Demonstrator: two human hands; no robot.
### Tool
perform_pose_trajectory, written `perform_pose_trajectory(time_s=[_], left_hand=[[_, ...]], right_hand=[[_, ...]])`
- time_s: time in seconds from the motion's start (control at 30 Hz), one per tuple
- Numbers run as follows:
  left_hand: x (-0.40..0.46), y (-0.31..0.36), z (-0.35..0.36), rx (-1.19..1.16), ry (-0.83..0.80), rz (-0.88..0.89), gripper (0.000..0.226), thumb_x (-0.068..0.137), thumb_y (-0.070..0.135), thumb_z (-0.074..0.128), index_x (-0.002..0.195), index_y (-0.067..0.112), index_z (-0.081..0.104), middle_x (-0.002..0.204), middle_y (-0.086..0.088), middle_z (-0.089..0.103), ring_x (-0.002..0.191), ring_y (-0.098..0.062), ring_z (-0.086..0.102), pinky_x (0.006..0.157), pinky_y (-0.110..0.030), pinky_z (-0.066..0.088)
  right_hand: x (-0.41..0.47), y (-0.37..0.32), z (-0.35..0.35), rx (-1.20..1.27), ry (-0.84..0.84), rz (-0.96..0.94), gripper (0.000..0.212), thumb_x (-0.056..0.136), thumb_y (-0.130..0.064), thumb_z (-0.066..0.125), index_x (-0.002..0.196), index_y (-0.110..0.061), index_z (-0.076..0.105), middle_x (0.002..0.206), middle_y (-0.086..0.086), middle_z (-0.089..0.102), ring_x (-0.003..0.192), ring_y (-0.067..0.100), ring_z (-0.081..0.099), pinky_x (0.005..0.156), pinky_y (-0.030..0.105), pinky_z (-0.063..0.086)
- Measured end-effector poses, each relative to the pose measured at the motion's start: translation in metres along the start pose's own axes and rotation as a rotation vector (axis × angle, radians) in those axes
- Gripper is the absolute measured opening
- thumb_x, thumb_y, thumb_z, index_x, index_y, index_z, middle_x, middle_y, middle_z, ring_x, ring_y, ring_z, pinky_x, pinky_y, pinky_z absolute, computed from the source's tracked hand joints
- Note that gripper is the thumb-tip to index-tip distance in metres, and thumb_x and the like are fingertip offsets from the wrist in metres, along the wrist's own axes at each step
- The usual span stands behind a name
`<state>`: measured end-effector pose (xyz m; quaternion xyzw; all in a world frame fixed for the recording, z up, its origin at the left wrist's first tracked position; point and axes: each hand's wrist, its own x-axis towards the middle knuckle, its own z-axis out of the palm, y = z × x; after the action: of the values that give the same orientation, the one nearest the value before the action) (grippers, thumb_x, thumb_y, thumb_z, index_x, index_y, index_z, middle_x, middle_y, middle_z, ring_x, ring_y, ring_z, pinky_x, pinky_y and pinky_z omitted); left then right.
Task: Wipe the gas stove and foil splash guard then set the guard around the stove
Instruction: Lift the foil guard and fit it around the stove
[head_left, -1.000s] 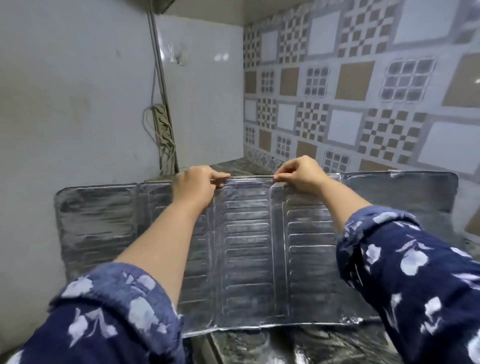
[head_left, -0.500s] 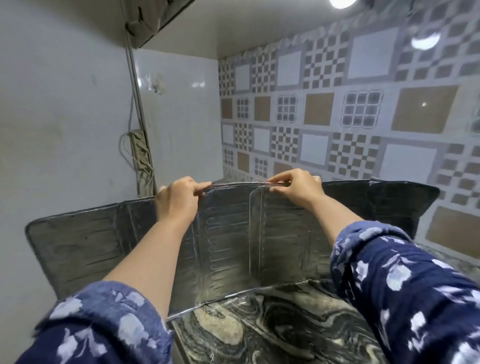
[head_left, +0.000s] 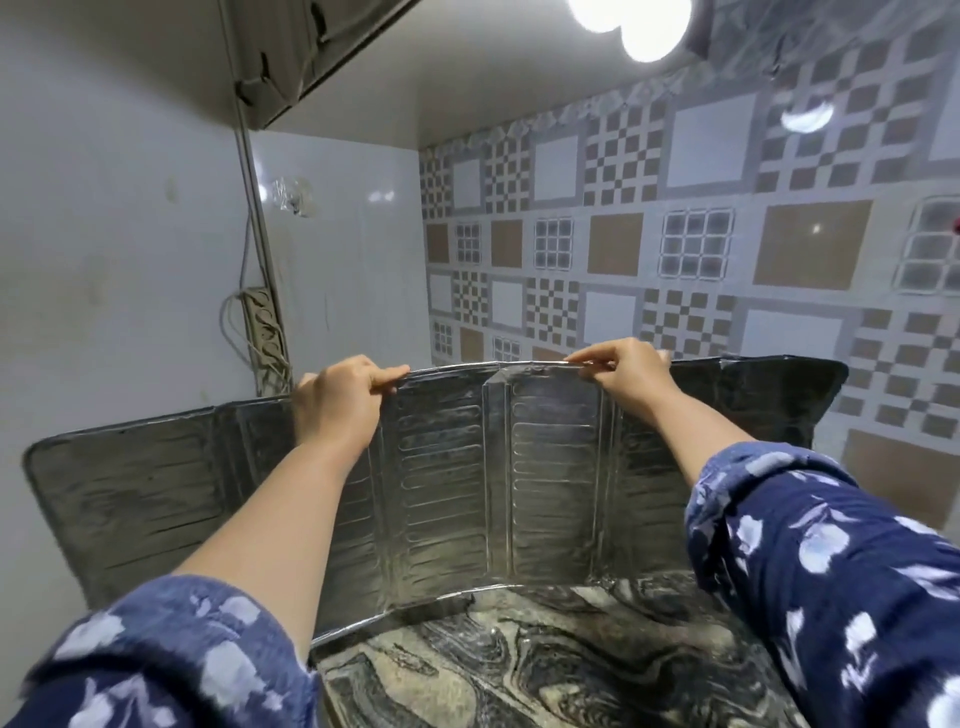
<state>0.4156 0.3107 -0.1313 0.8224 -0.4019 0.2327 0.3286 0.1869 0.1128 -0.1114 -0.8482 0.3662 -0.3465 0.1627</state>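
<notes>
The foil splash guard stands upright on the marbled counter, its ribbed panels bent into a shallow curve with the side wings toward the walls. My left hand pinches its top edge left of the middle fold. My right hand pinches the same edge to the right of the fold. Both forearms reach out over the counter. No gas stove is in view.
A white wall with a power strip and hanging cables is on the left. Patterned tiles cover the back and right walls. A cabinet hangs overhead, and a lamp shines at the top.
The guard has moved away from me toward the corner and now curves, uncovering the marbled counter in front of it. My hands keep their hold on the top edge. The view has tilted up.
</notes>
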Motion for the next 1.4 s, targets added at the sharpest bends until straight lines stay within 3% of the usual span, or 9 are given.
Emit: perform_pose_trajectory(time_s=[0.3,0.47,0.57,0.63,0.73,0.9,1.1,1.23,1.4], left_hand=[[0.038,0.052,-0.046,-0.095,0.091,0.165,0.028,0.096,0.022,0.052,0.111,0.038,0.069,0.11,0.002,0.071,0.098,-0.032,0.061,0.078,-0.033,0.043],[0.048,0.099,-0.056,-0.177,0.102,0.272,0.027,0.096,0.025,0.053,0.115,0.038,0.067,0.113,0.0,0.069,0.101,-0.034,0.061,0.085,-0.035,0.043],[0.048,0.138,-0.051,-0.234,0.098,0.305,0.022,0.094,0.03,0.056,0.112,0.032,0.069,0.113,-0.002,0.07,0.102,-0.034,0.062,0.086,-0.036,0.043],[0.049,0.167,-0.043,-0.291,0.1,0.331,0.021,0.092,0.03,0.059,0.109,0.026,0.071,0.109,-0.003,0.071,0.099,-0.031,0.063,0.085,-0.037,0.044],[0.05,0.213,-0.025,-0.364,0.08,0.4,0.024,0.091,0.034,0.058,0.112,0.034,0.07,0.106,0.007,0.07,0.098,-0.022,0.064,0.087,-0.034,0.041],[0.031,0.303,0.004,-0.476,0.034,0.419,0.031,0.089,0.047,0.051,0.103,0.029,0.073,0.104,0.006,0.073,0.095,-0.024,0.068,0.088,-0.036,0.049],[-0.013,0.416,0.033,-0.634,0.026,0.554,0.029,0.089,0.04,0.057,0.106,0.024,0.074,0.106,-0.002,0.073,0.093,-0.029,0.066,0.084,-0.035,0.043],[-0.032,0.483,0.051,-0.709,0.003,0.614,0.027,0.09,0.033,0.057,0.112,0.027,0.071,0.111,-0.001,0.071,0.098,-0.029,0.062,0.085,-0.036,0.037],[-0.054,0.542,0.092,-0.708,-0.063,0.681,0.027,0.091,0.024,0.058,0.113,0.035,0.069,0.11,0.003,0.07,0.097,-0.026,0.064,0.076,-0.033,0.039]], right_hand=[[-0.002,-0.033,-0.093,-0.006,0.153,0.005,0.03,0.091,-0.006,0.055,0.106,-0.027,0.072,0.107,-0.002,0.073,0.118,0.013,0.056,0.112,0.046,0.002],[-0.005,-0.027,-0.152,-0.108,0.24,0.003,0.031,0.087,-0.012,0.062,0.091,-0.042,0.071,0.111,-0.006,0.072,0.118,0.015,0.057,0.114,0.05,0.02],[-0.014,-0.014,-0.19,-0.24,0.303,0.055,0.027,0.089,-0.018,0.06,0.104,-0.037,0.071,0.119,-0.007,0.068,0.121,0.018,0.054,0.114,0.047,0.017],[-0.022,-0.001,-0.217,-0.26,0.322,0.06,0.024,0.088,-0.022,0.063,0.105,-0.037,0.071,0.119,-0.007,0.068,0.121,0.018,0.055,0.114,0.049,0.018],[-0.037,0.026,-0.259,-0.287,0.36,0.071,0.023,0.086,-0.025,0.067,0.104,-0.038,0.07,0.115,-0.006,0.07,0.117,0.019,0.058,0.111,0.048,0.027],[-0.065,0.077,-0.329,-0.458,0.436,0.154,0.023,0.086,-0.029,0.066,0.108,-0.034,0.071,0.117,-0.005,0.069,0.118,0.024,0.056,0.107,0.046,0.03],[-0.112,0.145,-0.405,-0.619,0.5,0.254,0.024,0.089,-0.031,0.062,0.113,-0.029,0.07,0.125,-0.005,0.065,0.123,0.025,0.052,0.105,0.041,0.021],[-0.137,0.192,-0.447,-0.59,0.537,0.269,0.024,0.086,-0.027,0.067,0.11,-0.029,0.07,0.12,-0.004,0.068,0.115,0.024,0.057,0.105,0.048,0.034],[-0.163,0.253,-0.471,-0.576,0.537,0.36,0.025,0.086,-0.026,0.067,0.11,-0.033,0.069,0.117,-0.003,0.069,0.102,0.02,0.061,0.105,0.046,0.033]])
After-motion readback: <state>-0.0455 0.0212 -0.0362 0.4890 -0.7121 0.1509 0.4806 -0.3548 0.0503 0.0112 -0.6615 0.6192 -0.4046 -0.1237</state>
